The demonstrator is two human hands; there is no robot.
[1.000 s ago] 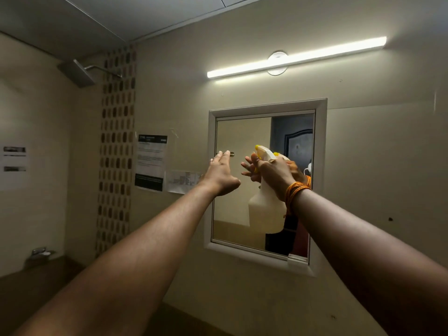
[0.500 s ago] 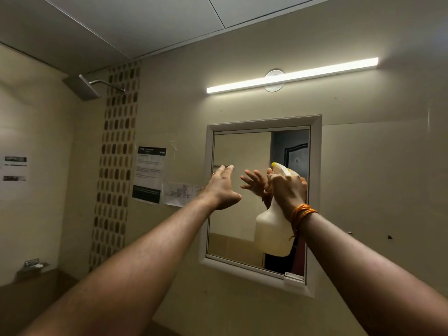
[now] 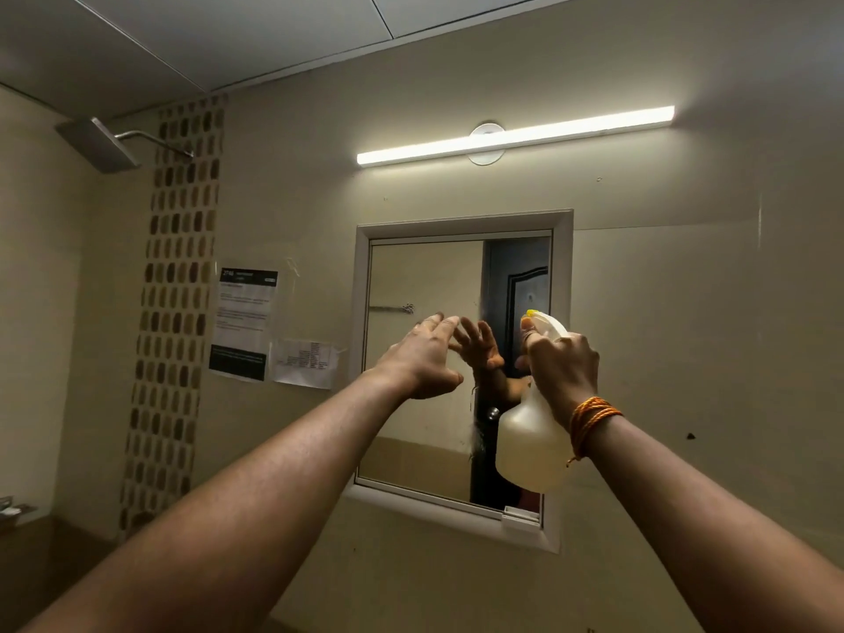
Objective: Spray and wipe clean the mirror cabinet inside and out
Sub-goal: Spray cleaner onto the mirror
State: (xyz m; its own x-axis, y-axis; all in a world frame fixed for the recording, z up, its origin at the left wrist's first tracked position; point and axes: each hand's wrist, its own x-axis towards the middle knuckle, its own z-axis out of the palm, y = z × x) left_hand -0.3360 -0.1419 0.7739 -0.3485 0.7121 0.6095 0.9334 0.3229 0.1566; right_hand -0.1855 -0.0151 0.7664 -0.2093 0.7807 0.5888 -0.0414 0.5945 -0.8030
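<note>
Step in hand: spraying the outer mirror face, by my reading; the door looks closed and no cloth is visible.
Mirror cabinet [image 3: 561,358]: centre of the frame, white-framed, set into the beige wall; streaks and wet runs show on the glass near its middle.
Right hand [image 3: 564,372]: wrapped round the neck of the spray bottle [image 3: 525,445], a finger at the trigger; nozzle turned toward the glass, centre right.
Left hand [image 3: 424,358]: empty, fingers spread and relaxed, raised close before the glass; contact with it cannot be confirmed.
Method advised: keep the nozzle square to the glass and work in light bursts from the top, since liquid runs down toward the lower frame rail.
Edges: small white catch [image 3: 520,518] at the lower right corner of the frame, likely the opening point.
Open room: bare wall right of the cabinet; papers [image 3: 244,322] are taped just left of it and overspray could wet them.
Overhead: light bar [image 3: 516,137] above, well apart from the hands.
Remaining: wiping and the interior appear undone.
</note>
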